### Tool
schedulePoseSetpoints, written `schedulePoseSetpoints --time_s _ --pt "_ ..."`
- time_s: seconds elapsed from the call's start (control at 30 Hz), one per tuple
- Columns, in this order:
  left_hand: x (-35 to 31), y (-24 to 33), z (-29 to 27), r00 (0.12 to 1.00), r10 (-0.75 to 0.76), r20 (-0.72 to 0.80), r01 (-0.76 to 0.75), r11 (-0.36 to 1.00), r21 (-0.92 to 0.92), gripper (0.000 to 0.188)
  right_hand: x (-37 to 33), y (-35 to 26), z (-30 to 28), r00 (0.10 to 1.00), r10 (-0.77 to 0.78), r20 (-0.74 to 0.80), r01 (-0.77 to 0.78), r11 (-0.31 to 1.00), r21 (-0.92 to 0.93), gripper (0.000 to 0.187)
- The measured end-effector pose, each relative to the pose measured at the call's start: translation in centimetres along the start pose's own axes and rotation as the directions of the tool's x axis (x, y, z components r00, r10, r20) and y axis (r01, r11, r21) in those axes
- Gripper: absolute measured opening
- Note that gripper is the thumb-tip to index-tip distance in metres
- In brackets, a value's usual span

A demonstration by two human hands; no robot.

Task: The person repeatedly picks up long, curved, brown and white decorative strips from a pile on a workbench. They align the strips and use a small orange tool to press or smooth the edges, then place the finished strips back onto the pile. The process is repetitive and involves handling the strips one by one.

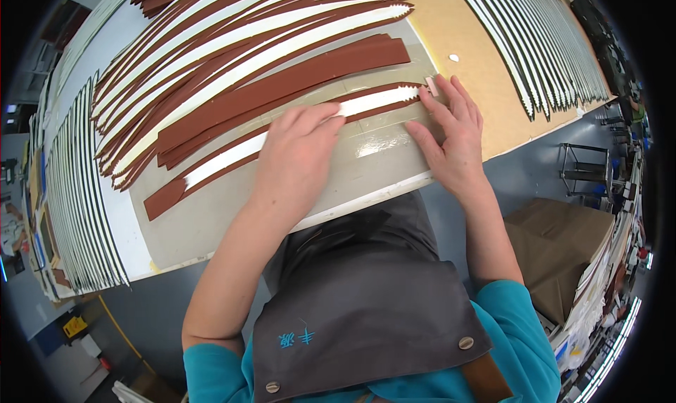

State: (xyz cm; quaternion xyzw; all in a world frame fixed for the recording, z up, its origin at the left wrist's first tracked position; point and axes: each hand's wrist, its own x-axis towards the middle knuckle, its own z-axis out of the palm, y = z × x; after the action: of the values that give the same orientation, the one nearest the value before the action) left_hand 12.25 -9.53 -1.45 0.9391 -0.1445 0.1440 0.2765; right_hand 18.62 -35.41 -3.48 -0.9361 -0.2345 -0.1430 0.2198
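Note:
A long reddish-brown, leather-like strip with a white band along its middle (229, 161) lies on a grey mat (190, 227) on the worktable. The band's right end is toothed, and a plain brown tab shows at the left end. Across the strip's middle, my left hand (299, 156) presses down with its fingers bent and held together. My right hand (456, 132) is at the strip's right end, thumb apart from the fingers and the index fingertip touching the end. A small pinkish piece (432, 86) lies beside that fingertip.
Plain brown strips (282, 90) lie just beyond, then a thick pile of white-banded strips (246, 44). Rows of dark-edged pale strips (77, 185) line the left, with more (535, 44) at far right. A small white bit (453, 58) rests on the tan board (486, 107).

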Motion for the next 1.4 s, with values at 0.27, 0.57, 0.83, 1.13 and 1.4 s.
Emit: schedulePoseSetpoints --time_s 0.27,0.57,0.83,1.13,1.4 --pt "0.6 -0.6 1.0 0.997 0.076 -0.006 -0.075 0.995 0.064 0.036 0.0 0.1 0.0 1.0 -0.011 0.012 0.011 1.0 -0.017 0.051" --pt "1.0 -0.6 0.8 0.995 0.099 0.02 -0.1 0.992 0.074 0.037 4.9 1.2 -1.7 0.986 -0.145 0.079 0.153 0.982 -0.109 0.038" --pt "0.6 -2.1 1.7 0.985 0.167 -0.052 -0.163 0.984 0.07 0.03 4.5 -4.8 0.8 0.934 0.271 0.234 -0.356 0.625 0.695 0.023" --pt "0.7 -2.7 1.3 0.994 0.11 0.021 -0.109 0.992 -0.064 0.038 4.8 -7.0 3.0 0.997 -0.056 -0.061 0.068 0.976 0.208 0.006" --pt "1.0 -4.1 2.0 0.994 0.107 -0.016 -0.107 0.965 -0.239 0.031 4.9 -8.5 2.0 0.99 -0.105 0.099 0.1 0.993 0.055 0.011"
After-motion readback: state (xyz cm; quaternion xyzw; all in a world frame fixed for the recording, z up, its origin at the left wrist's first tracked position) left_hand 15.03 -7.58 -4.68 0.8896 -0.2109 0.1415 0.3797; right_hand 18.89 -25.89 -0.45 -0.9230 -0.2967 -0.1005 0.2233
